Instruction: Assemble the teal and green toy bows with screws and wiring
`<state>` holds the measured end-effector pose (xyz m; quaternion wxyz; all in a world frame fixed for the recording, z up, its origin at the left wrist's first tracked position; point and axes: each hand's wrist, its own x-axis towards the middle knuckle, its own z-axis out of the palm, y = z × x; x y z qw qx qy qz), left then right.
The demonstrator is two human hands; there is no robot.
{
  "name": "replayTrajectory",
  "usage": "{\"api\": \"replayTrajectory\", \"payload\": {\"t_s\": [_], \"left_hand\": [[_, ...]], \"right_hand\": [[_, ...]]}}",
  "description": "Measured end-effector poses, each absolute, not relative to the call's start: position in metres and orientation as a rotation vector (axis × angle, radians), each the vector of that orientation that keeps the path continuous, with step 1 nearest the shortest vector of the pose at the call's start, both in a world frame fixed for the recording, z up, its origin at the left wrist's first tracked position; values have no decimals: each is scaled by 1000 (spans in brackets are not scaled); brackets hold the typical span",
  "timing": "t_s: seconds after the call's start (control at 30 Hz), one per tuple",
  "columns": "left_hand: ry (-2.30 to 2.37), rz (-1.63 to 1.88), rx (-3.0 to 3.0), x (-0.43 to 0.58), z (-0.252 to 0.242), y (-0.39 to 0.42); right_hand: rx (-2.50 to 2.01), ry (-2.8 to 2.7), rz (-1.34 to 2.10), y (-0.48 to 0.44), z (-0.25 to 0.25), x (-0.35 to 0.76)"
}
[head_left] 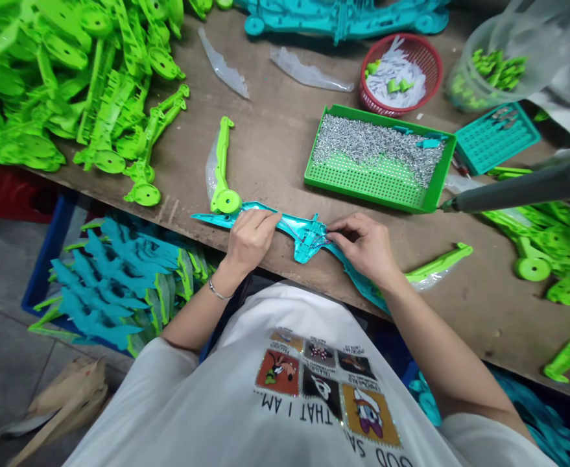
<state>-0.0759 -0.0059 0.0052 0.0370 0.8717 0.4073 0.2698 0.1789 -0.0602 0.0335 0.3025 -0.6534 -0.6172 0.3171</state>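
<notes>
A long turquoise plastic shell (308, 241) lies at the table's front edge, its inner side facing up. Thin wires run along its middle section. My left hand (253, 239) is over the shell's left arm, thumb and fingers pinched at a wire. At the central part, my right hand (365, 246) has its fingertips pinched together on the thin wires. A lime-green arm piece (224, 168) with a clear plastic blade touches the shell's left end. Another green arm piece (438, 266) rests right of my right forearm.
A green tray of small screws (369, 178) stands just beyond my hands. Farther back are a red basket (367, 97), a clear tub (501, 91) and a turquoise tray (498, 139). A grey screwdriver (522, 189) juts in from the right. Green parts (104, 84) are heaped left.
</notes>
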Motion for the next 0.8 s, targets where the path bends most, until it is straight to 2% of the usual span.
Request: {"api": "replayTrajectory", "payload": {"t_s": [0.27,0.8], "left_hand": [[1220,653,2696,-74,16,-18],[1109,625,2906,-62,6,-22]], "right_hand": [[-1732,-1671,829,-59,33,180],[-1780,-1676,798,-67,41,197]]}}
